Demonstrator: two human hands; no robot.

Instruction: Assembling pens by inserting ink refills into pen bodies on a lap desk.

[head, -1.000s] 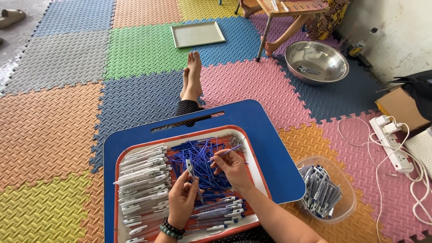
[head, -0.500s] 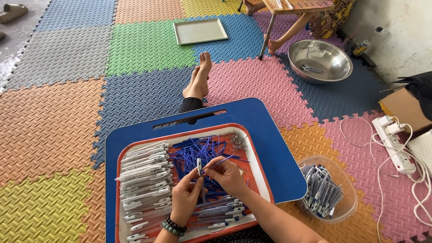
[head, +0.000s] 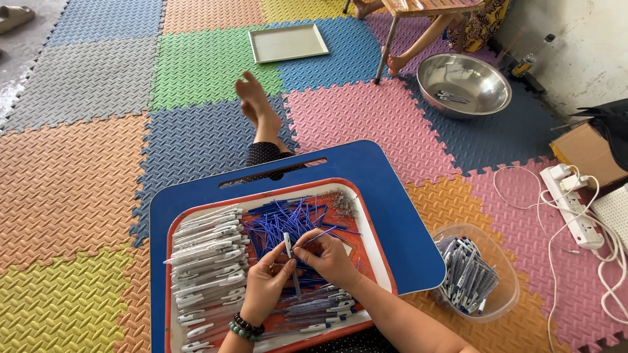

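Note:
My left hand [head: 265, 284] grips a white pen barrel [head: 288, 246], held upright over the orange-rimmed tray [head: 374, 248]. My right hand [head: 330, 258] pinches a thin blue refill [head: 319, 235] whose tip meets the barrel. Beneath the hands lies a heap of blue refills [head: 281, 225]. White pen barrels [head: 206, 255] are stacked along the tray's left side. More pens lie at the tray's near edge [head: 320, 314]. The tray rests on a blue lap desk [head: 366, 173] over my legs.
A clear plastic tub [head: 474, 274] of assembled pens sits on the floor mat to the right. A steel bowl [head: 464, 82], a small table leg [head: 386, 49], another person's foot [head: 396, 63], a flat green tray [head: 288, 42] and a white power strip [head: 575, 206] lie beyond.
My right hand lifted a blue refill from the heap and brought it to the barrel in my left hand. Both hands drew together over the tray's middle.

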